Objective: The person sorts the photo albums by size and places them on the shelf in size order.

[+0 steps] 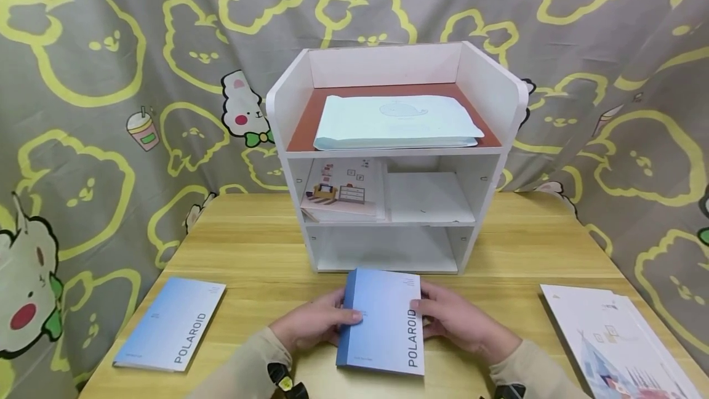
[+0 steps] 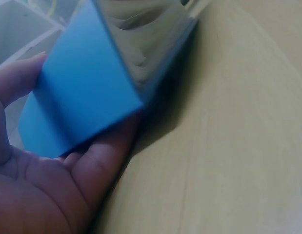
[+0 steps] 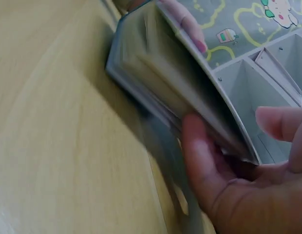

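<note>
A blue-and-white photo album (image 1: 382,325) marked POLAROID is held between both hands, tilted and raised off the wooden table. My left hand (image 1: 317,320) grips its spine side, thumb on the front cover and fingers underneath. In the left wrist view the broad blue spine (image 2: 85,87) faces the palm. My right hand (image 1: 456,319) holds the opposite edge, its thumb at the cover by the lettering. The right wrist view shows the fingers (image 3: 199,151) reaching under the album's pages (image 3: 165,73), which fan slightly apart.
Behind the album stands a white shelf unit (image 1: 386,157) with a pale whale-print packet (image 1: 396,119) on top and an illustrated booklet (image 1: 346,189) on its middle shelf. A similar POLAROID album (image 1: 168,325) lies left on the table (image 1: 249,251); illustrated booklets (image 1: 615,337) lie right.
</note>
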A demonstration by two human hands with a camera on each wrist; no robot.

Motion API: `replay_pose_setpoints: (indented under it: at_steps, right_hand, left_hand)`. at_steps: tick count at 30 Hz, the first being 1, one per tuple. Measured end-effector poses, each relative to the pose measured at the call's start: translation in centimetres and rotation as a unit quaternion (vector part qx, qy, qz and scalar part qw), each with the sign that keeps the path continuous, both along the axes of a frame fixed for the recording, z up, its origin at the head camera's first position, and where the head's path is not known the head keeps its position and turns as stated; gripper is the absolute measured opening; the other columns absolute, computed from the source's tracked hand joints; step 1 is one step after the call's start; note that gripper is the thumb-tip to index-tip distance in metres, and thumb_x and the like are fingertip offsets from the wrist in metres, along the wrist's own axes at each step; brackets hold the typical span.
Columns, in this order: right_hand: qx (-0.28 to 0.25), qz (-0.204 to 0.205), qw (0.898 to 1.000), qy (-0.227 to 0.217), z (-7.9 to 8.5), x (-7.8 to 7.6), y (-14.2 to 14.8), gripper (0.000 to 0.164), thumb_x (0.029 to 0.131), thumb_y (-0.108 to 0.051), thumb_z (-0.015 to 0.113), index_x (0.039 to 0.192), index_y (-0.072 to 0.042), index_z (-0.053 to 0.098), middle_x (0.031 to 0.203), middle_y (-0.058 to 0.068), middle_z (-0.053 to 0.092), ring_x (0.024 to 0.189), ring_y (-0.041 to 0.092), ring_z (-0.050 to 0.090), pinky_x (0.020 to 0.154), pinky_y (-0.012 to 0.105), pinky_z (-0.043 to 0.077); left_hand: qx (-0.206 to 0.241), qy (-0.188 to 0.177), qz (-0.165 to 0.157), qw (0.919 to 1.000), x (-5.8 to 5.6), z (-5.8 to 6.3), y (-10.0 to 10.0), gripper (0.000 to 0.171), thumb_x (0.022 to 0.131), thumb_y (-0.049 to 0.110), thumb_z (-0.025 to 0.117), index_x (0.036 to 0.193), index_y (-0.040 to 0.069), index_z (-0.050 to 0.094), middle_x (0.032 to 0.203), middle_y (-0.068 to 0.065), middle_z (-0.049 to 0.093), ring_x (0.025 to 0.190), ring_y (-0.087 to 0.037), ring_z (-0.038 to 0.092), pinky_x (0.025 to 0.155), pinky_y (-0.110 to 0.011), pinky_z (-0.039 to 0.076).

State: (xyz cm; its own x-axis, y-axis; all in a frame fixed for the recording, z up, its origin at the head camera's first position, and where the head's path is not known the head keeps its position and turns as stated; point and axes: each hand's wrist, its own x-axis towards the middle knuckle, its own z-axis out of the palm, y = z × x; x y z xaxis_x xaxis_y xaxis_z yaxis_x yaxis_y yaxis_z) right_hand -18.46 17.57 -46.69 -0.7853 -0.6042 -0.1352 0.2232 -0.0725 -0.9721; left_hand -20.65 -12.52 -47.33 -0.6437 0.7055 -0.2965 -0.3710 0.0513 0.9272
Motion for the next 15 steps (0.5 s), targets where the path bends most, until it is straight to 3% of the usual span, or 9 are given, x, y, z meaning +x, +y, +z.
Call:
replay_pose_setpoints:
  at_steps: [4,11,15]
  right_hand:
    - [0.029,-0.004,1.0,-0.003,-0.1,0.3,-0.1,0.059,0.105,-0.016,0.053,0.15,0.013,0.028,0.115,0.024,0.065,0.1,0.039,0.068,0.08,0.051,0.059]
    - [0.025,0.08,0.996,-0.028,-1.3,0.8,-1.1,0.04,0.107,-0.02,0.051,0.134,0.009,0.049,0.102,0.028,0.07,0.083,0.034,0.072,0.066,0.04,0.062]
    - [0.01,0.06,0.998,-0.037,-1.8,0.3,-2.3,0.038,0.107,-0.019,0.05,0.132,0.01,0.047,0.097,0.028,0.07,0.079,0.031,0.071,0.066,0.036,0.061]
  left_hand:
    - [0.002,-0.008,0.025,0.9996,-0.2,-0.5,-0.4,0.077,0.099,0.022,0.064,0.157,-0.002,0.02,0.12,-0.021,0.064,0.104,-0.034,0.067,0.085,-0.052,0.058]
    - [0.002,-0.019,0.053,0.9984,-0.8,-1.1,-1.4,0.079,0.1,0.028,0.063,0.156,-0.006,0.019,0.125,-0.021,0.061,0.109,-0.033,0.065,0.09,-0.051,0.056]
    - [0.005,-0.021,0.074,0.9971,-1.1,-1.0,-2.0,0.082,0.103,0.033,0.058,0.158,-0.006,0.012,0.136,-0.021,0.054,0.119,-0.033,0.059,0.095,-0.05,0.053]
